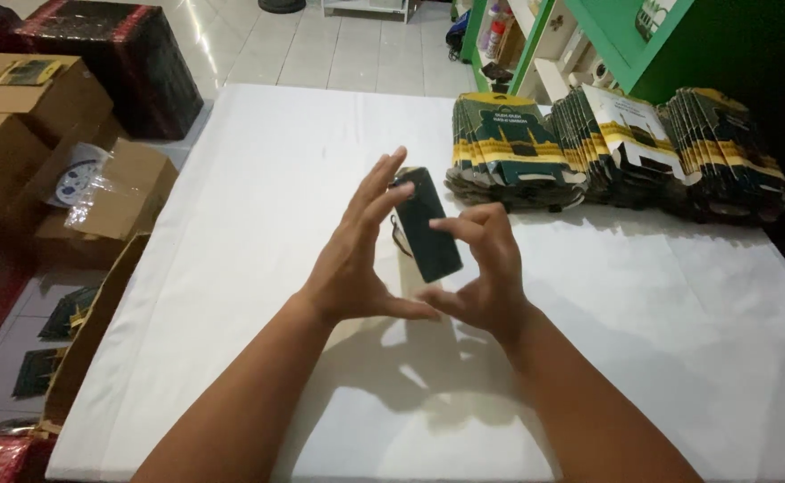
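Both hands frame a dark green box (426, 225) above the white table (249, 179): left hand (357, 259) spread open beside it, right hand (482, 273) seemingly pinching its near end, contact partly hidden. Its long axis points away, tilted slightly left.
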